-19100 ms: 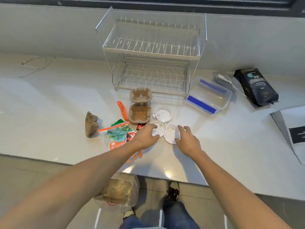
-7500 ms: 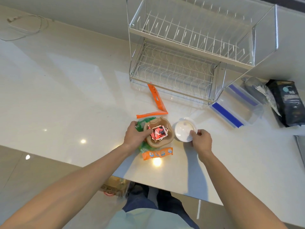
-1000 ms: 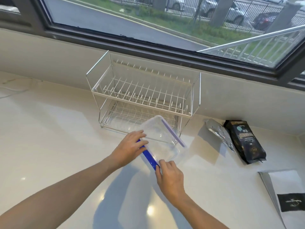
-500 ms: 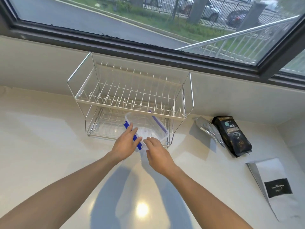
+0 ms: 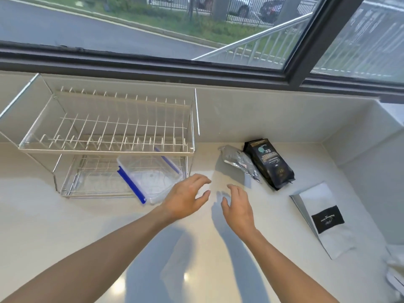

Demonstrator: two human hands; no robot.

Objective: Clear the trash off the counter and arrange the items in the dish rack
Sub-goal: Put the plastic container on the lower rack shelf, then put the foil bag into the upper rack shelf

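Note:
A two-tier wire dish rack (image 5: 105, 136) stands on the white counter (image 5: 65, 226) against the back wall. A clear plastic container with blue clips (image 5: 150, 178) rests in the right end of its lower tier, its front corner sticking out over the counter. My left hand (image 5: 185, 197) hovers just right of the container, fingers spread and holding nothing. My right hand (image 5: 237, 206) is beside it, also spread and empty. Right of the hands lie a silver foil pouch (image 5: 238, 160) and a black coffee bag (image 5: 269, 164).
A white bag with a black label (image 5: 325, 219) lies flat at the counter's right. More white material (image 5: 395, 267) shows at the right edge. The counter ends in a corner wall on the right, with a window above.
Both hands have let go of the clear container, which now rests in the rack's lower tier, and have moved right toward the bags. My view has swung right.

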